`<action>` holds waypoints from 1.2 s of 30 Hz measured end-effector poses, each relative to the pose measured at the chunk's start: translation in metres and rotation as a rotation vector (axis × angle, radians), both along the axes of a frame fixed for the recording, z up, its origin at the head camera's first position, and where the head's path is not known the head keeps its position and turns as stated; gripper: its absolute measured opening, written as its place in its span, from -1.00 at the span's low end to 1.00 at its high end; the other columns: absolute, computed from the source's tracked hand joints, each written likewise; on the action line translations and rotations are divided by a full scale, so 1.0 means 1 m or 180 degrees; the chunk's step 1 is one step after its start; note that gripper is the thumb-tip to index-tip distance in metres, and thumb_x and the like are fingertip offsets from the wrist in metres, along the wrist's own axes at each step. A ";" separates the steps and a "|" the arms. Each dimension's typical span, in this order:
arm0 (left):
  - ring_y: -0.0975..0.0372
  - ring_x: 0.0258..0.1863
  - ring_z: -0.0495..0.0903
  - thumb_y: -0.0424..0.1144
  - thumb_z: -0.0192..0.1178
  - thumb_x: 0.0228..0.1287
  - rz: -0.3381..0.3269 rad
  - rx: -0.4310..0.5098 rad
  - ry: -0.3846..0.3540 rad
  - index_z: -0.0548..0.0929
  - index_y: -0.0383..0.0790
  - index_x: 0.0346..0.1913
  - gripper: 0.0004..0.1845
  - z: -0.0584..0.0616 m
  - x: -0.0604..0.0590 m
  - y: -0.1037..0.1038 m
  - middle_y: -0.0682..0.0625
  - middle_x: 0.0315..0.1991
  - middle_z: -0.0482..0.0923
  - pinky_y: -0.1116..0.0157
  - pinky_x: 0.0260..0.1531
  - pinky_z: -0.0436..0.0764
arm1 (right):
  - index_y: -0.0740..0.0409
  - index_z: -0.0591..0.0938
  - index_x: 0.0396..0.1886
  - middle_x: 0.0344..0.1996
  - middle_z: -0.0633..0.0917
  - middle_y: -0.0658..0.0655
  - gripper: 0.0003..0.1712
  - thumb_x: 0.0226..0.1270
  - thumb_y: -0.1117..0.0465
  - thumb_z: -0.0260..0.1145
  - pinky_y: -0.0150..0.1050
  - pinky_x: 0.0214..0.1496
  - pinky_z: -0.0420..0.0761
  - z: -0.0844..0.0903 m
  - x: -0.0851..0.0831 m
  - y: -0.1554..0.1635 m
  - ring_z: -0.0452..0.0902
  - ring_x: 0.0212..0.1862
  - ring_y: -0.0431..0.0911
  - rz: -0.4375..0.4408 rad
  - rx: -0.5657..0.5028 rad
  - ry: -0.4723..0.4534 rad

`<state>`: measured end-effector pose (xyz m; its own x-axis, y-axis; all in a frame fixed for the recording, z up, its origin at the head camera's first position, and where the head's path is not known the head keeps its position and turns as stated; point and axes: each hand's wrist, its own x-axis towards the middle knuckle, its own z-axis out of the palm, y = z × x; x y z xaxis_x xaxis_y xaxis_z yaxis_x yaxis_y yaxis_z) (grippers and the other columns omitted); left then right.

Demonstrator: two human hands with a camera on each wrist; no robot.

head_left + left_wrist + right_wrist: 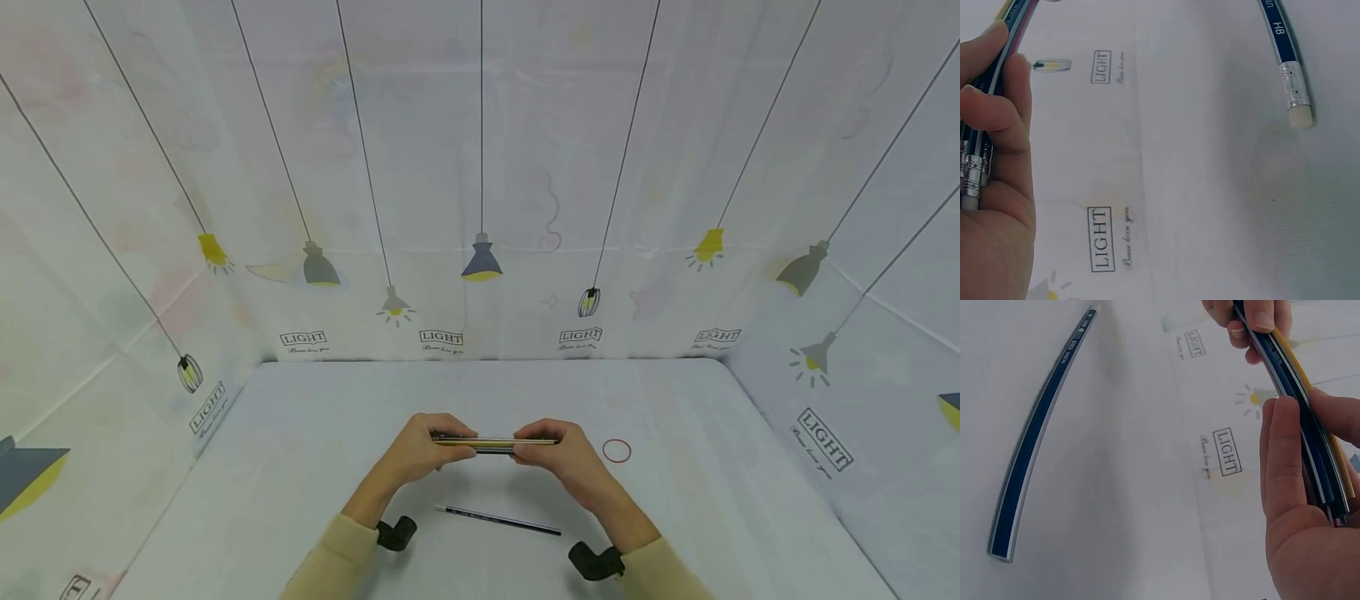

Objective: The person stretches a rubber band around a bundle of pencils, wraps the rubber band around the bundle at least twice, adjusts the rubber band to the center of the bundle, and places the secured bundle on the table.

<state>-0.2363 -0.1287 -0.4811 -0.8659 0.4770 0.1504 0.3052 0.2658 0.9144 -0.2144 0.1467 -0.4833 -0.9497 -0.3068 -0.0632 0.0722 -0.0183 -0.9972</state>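
Both hands hold one bundle of pencils [495, 444] level above the white table, one hand at each end. My left hand [429, 448] grips the end with the metal ferrules and erasers, thumb and fingers round it in the left wrist view. At the other end, my right hand [557, 454] pinches the bundle between thumb and fingers. Dark blue and yellow pencils show in the right wrist view; their exact number is hidden. A single dark blue pencil [498, 520] with a white eraser lies on the table below the hands, touched by neither.
A red rubber band [617, 451] lies on the table [337, 400] to the right of the hands. Behind and at both sides hangs a white cloth [525, 167] printed with lamps. Black wrist mounts [396, 533] sit at both cuffs.
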 end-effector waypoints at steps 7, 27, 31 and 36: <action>0.20 -0.37 0.58 -0.17 0.53 0.15 0.0026 -0.0026 0.0023 0.83 -0.02 -0.13 -0.78 -0.007 -0.001 0.002 0.07 -0.22 0.72 0.33 -0.45 0.55 | 0.31 0.72 -0.04 -0.18 0.73 0.17 -0.63 0.21 0.23 0.54 -0.14 -0.05 0.66 0.002 0.003 0.003 0.70 -0.17 0.15 -0.0067 0.0535 0.0223; 0.22 -0.26 0.64 -0.12 0.51 0.18 0.0023 -0.0125 0.0185 0.82 0.02 -0.12 -0.79 -0.009 0.006 -0.002 0.16 -0.22 0.73 0.29 -0.26 0.60 | 0.12 0.60 0.25 -0.11 0.71 0.15 -0.41 0.24 0.12 0.53 -0.17 -0.18 0.62 0.004 0.013 0.018 0.63 -0.22 -0.03 0.0064 0.1177 0.0541; 0.22 -0.26 0.65 -0.14 0.51 0.18 0.0100 -0.0114 0.0145 0.83 0.01 -0.13 -0.80 -0.009 0.005 -0.006 0.13 -0.23 0.74 0.30 -0.26 0.60 | 0.17 0.57 0.28 -0.18 0.70 0.11 -0.36 0.24 0.12 0.53 -0.19 -0.15 0.61 0.004 0.017 0.028 0.61 -0.18 -0.05 0.0001 0.1295 0.0446; 0.18 -0.25 0.66 -0.16 0.52 0.17 0.0155 -0.0079 0.0136 0.83 0.00 -0.14 -0.81 -0.011 0.002 -0.011 0.10 -0.23 0.74 0.31 -0.28 0.60 | 0.27 0.63 0.15 -0.26 0.72 0.03 -0.46 0.25 0.10 0.51 -0.18 -0.13 0.59 0.000 0.022 0.036 0.62 -0.17 -0.09 -0.0008 0.1613 0.0466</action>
<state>-0.2339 -0.1396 -0.4920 -0.8813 0.4384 0.1765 0.3301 0.3036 0.8938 -0.1923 0.1825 -0.4838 -0.9604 -0.2698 -0.0696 -0.0679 0.4688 -0.8807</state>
